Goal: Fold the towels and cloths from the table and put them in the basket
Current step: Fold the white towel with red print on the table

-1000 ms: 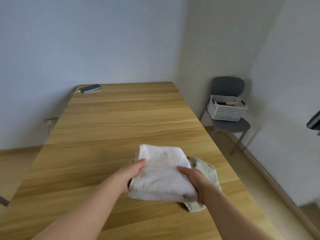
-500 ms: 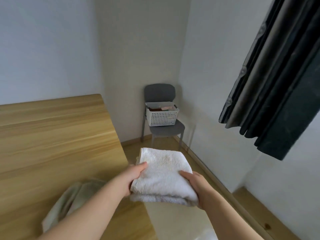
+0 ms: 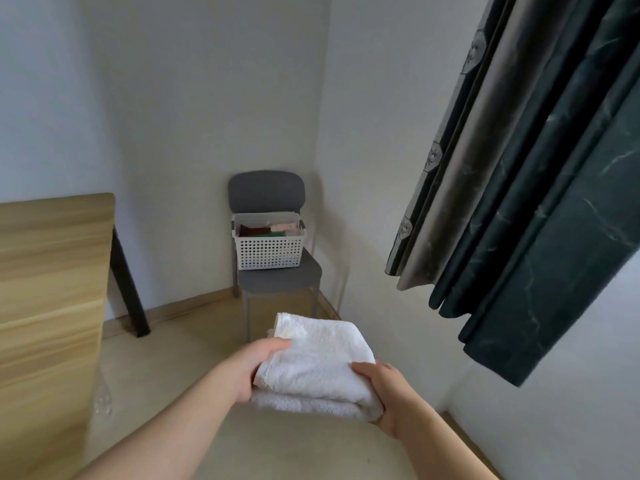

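Turned further right than 0.5 s ago: wooden table [image 3: 52, 271] now only at the left edge, green cloth out of frame, basket nearer. Left hand [image 3: 249, 367] grips the one folded white towel [image 3: 318, 362], thumb on top, held in the air over the floor. Ahead: one perforated basket [image 3: 268, 252] with a few folded cloths, on one grey chair [image 3: 266, 192]. Right hand [image 3: 384, 393] curled round the towel's right edge. One dark curtain [image 3: 536, 202] at right

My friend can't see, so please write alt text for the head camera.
A person's left hand and right hand hold a folded white towel. Ahead, a white basket with cloths sits on a grey chair in the corner; wooden table at left, dark curtains at right.
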